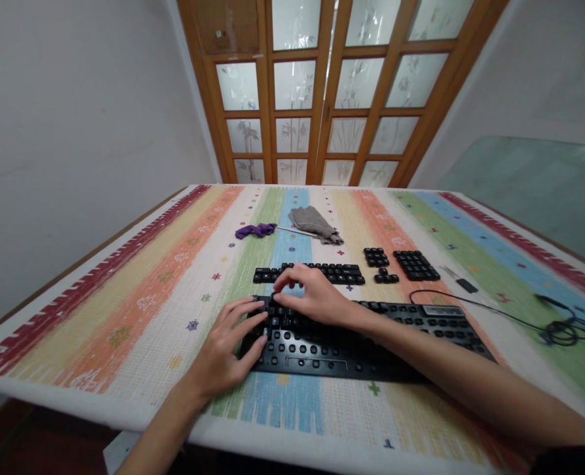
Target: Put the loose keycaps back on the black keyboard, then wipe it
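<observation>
A black keyboard (316, 366) lies on the table in front of me, many of its key positions bare with only small posts showing. My left hand (224, 349) rests at the keyboard's left end, fingers apart and fingertips on its edge and surface. Over the upper left rows, my right hand (319, 298) is closed in a pinch, thumb and index finger meeting around a black keycap (275, 297). Loose keycaps (344, 274) stand in rows just behind the keyboard, partly hidden by my right hand. The right forearm covers part of the keyboard's middle.
Behind the keyboard's right side sit keycap groups (375, 257) and a number-pad block (415, 264). A black cable (562, 332) coils at the right, near a small dark object (467, 285). Farther back lie a grey cloth (314, 222), a thin stick (297, 231) and a purple cloth (255, 230).
</observation>
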`<state>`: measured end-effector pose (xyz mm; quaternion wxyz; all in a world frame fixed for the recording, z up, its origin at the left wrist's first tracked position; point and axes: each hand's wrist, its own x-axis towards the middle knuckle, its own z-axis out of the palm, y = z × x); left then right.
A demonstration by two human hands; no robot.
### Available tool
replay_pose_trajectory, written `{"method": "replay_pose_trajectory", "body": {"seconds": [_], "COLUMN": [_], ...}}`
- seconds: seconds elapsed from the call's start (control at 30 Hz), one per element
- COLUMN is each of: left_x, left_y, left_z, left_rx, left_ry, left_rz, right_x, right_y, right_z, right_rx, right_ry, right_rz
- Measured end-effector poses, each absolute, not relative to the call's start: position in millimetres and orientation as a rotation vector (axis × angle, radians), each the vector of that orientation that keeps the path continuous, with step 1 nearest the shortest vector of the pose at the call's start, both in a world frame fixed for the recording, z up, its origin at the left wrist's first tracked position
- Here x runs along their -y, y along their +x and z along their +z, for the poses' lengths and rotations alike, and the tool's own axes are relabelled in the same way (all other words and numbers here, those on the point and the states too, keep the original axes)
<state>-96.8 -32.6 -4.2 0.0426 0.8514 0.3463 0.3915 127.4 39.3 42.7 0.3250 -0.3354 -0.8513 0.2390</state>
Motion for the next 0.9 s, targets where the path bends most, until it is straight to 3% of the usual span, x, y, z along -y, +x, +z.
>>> {"method": "replay_pose_trajectory", "body": {"seconds": [0.23, 0.9], "left_x": [34, 33], "left_y": [-94, -92], "left_z": [-3, -5], "left_rx": [-1.044, -0.957], "left_ry": [2.609, 2.669], "left_rz": [1.19, 1.173], "right_x": [13, 14], "right_y": [131, 126], "right_z": [19, 6], "right_rx": [2.325, 2.447], "right_ry": [-0.751, -0.674], "right_rz": [0.482, 0.027]}}
